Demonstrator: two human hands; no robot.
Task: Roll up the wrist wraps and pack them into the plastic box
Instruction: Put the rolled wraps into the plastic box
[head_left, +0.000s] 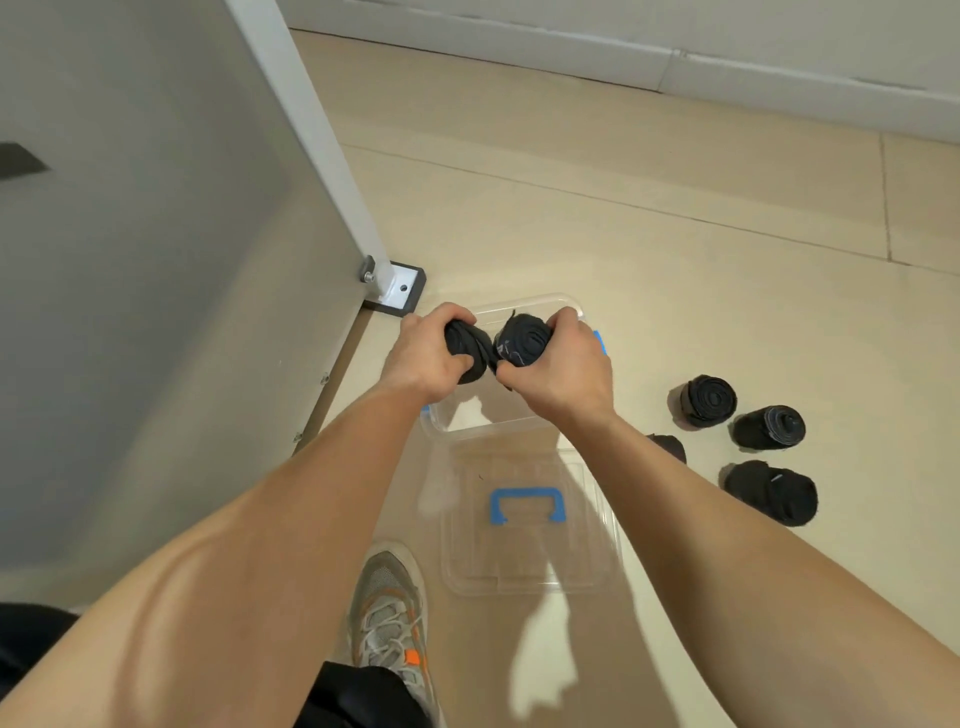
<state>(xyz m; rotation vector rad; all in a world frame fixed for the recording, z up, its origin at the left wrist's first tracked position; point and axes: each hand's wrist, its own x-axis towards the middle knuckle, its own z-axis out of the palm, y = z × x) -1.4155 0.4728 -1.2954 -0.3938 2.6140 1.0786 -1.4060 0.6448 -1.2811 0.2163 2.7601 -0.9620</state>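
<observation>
Head view: the left hand (434, 358) is curled round one black rolled wrist wrap of soft woven fabric (467, 345). The right hand (558, 364) grips a second black fabric roll (524, 340), whose spiral end faces up. The two rolls touch each other just above the clear rectangular plastic box (470, 418), probably so they can go in side by side. The box stands open on the glossy beige tiled floor (675, 218), close to the floor's left edge, where a white panel (156, 208) rises. The box's transparent flat lid (530, 566), with its blue handle (527, 506), lies just nearer the person. Four more dark rolls (709, 400) wait on the floor to the right of the box, one half hidden by the right forearm, likely set there within easy reach.
</observation>
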